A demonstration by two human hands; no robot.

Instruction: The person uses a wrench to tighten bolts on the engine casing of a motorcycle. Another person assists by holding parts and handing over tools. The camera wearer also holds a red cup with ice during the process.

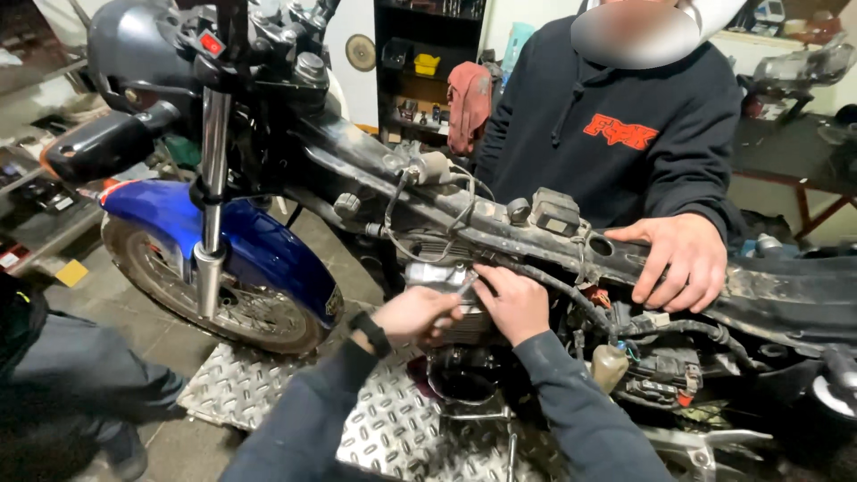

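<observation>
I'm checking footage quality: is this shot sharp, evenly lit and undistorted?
Head view: the hands, left and right, are slightly soft; glare on the fork tube; the engine sits in shadow; the wide lens bends the edges.

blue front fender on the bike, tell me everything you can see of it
The blue front fender is a glossy curved guard, plastic or painted metal by its look, arching over the spoked front wheel. It has a red and white marking near its front tip. The chrome fork leg crosses in front of it. Its rear end drops low toward the diamond-plate stand. No hand touches it.
</observation>
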